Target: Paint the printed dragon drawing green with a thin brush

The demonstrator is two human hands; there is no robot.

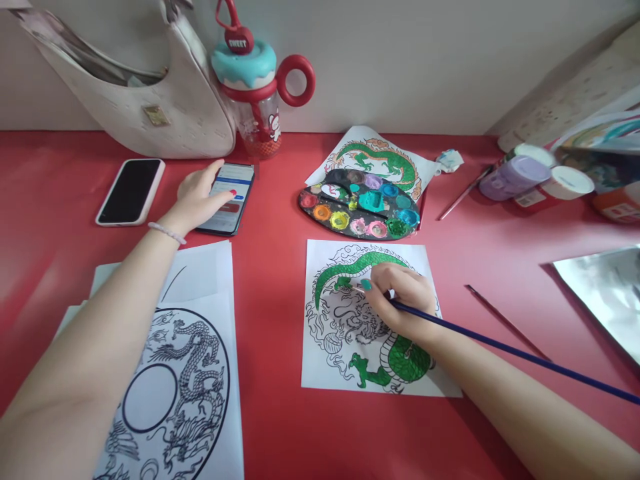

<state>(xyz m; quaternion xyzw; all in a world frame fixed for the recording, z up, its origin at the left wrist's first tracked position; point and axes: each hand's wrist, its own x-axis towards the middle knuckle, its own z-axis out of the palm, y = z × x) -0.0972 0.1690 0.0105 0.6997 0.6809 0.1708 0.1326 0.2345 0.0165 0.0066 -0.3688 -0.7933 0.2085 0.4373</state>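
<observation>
My right hand point(403, 299) is closed round a long blue paintbrush point(525, 355), its tip resting on a dragon colouring sheet point(325, 373) that is partly painted green. My left hand point(200, 195) lies with its fingers stretched out on a lit smartphone point(234, 200), the thumb touching its screen. Behind the sheet lies a black paint palette point(360, 203) with several coloured wells.
A second, dark phone point(130, 191) lies at the left. A white handbag point(165, 100) and a drink bottle point(253, 93) stand at the back wall. Unpainted dragon sheets point(175, 373) lie front left. Paint jars point(530, 175), loose brushes point(507, 323) and a foil sheet point(605, 293) lie at the right.
</observation>
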